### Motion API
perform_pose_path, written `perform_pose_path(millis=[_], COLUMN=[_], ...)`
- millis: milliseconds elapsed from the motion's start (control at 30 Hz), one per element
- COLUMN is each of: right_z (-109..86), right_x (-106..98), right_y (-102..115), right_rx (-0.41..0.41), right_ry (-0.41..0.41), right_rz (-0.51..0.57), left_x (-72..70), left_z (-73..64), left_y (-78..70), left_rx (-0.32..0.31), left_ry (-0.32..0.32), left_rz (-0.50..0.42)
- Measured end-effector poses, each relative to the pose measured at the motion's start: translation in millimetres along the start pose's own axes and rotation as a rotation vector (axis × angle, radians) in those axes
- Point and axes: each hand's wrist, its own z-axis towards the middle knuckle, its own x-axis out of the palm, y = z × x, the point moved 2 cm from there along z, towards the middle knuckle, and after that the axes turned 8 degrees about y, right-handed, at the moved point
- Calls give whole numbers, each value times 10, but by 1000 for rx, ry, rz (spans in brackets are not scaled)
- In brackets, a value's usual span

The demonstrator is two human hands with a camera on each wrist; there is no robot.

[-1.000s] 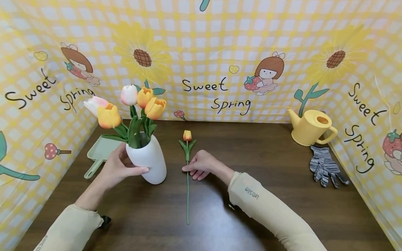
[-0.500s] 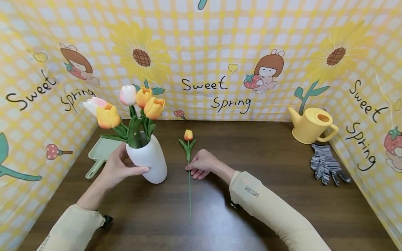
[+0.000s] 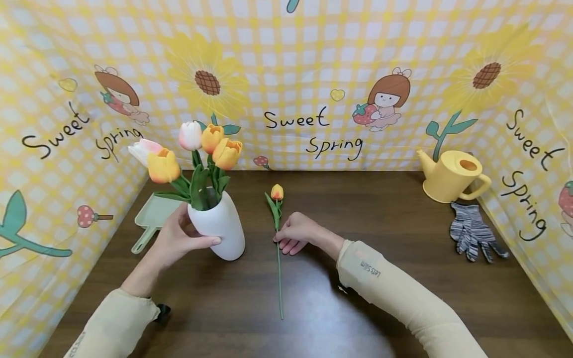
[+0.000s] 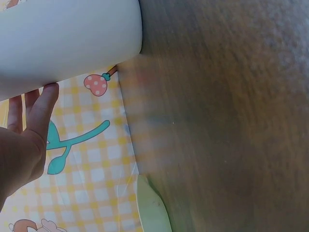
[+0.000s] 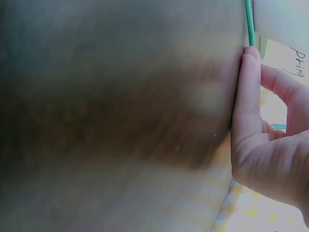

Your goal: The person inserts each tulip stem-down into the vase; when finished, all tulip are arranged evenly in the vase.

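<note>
My left hand [image 3: 178,238] grips a white vase [image 3: 224,233], thumb across its front and fingers round the far side. In the left wrist view, fingertips touch the wall of the vase [image 4: 72,38]. Yellow-orange tulips [image 3: 227,154] and pale pink tulips [image 3: 190,135] stand in its mouth, their lower stems hidden inside. My right hand [image 3: 297,232] pinches the green stem of a single orange-yellow tulip [image 3: 277,192] just below its leaves. That stem runs on toward the table's front. The right wrist view shows the green stem [image 5: 249,24] at the fingertips.
A pale green dustpan [image 3: 154,211] lies behind my left hand, partly covered by it. At the right stand a yellow watering can [image 3: 449,176] and, in front of it, a grey-black knitted glove [image 3: 474,231]. Yellow checked cloth walls [image 3: 309,74] border the brown table [image 3: 340,318].
The single tulip has turned a little in my right hand: its leaves, spread to both sides before, now sit closer together. My left hand keeps its hold on the vase. The head view shifted slightly.
</note>
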Motion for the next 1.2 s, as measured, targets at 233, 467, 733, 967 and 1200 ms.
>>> perform_pose_path(millis=[233, 467, 733, 967, 1200], right_z=[-35, -10, -40, -109, -266], right_x=[-134, -125, -59, -100, -166], right_y=[-25, -52, -70, -1, 70], right_rx=[3, -14, -59, -133, -246], right_ry=[-6, 11, 21, 52, 35], right_rz=[59, 110, 181, 283, 416], left_x=[37, 27, -15, -31, -28], left_z=[137, 93, -3, -33, -16], left_y=[-22, -18, -27, -17, -20], left_rx=[53, 37, 27, 30, 22], left_ry=[21, 1, 2, -9, 0], left_rz=[-25, -16, 12, -34, -10])
